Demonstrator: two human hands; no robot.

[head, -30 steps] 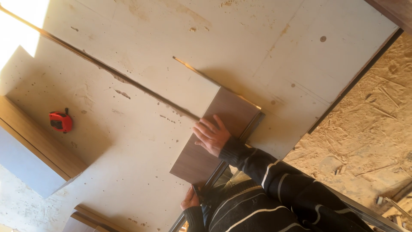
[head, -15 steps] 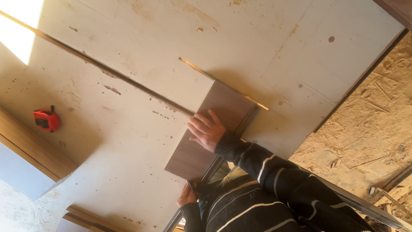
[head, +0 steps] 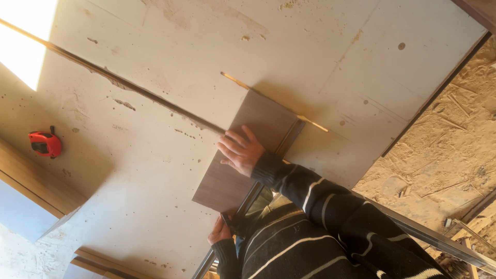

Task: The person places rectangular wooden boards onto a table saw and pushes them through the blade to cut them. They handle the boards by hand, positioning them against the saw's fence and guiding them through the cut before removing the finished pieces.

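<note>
Right hand (head: 241, 151) flat on brown panel (head: 248, 150) — left hand (head: 219, 231) at its edge

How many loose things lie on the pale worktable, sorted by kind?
Dark brown rectangular laminate panel, under the flat hand: 1
Red tape measure: 1
Thin pale wooden strip along the panel's far edge: 1
Total: 3
</note>
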